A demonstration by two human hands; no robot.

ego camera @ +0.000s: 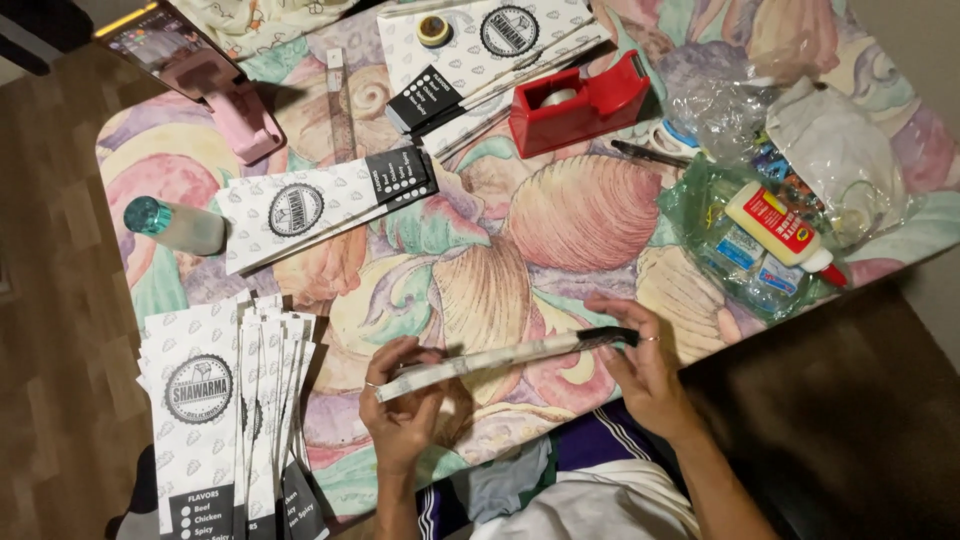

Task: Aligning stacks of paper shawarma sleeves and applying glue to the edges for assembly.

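Observation:
My left hand (402,405) and my right hand (640,365) hold the two ends of a folded white patterned paper sleeve (500,357) edge-on, just above the near edge of the table (560,220). The sleeve's black end lies at my right fingers. A fanned stack of the same flat printed sleeves (225,400) rests to the left of my left hand. One more sleeve (320,205) lies flat further back, and others (500,45) sit at the far side.
A red tape dispenser (580,100), a white glue bottle with a red cap (785,230) on green plastic, clear bags (800,130), a pen (650,153), a teal-capped bottle (175,225), a wooden ruler (340,105), a tape roll (434,30) and a phone on a pink stand (200,70).

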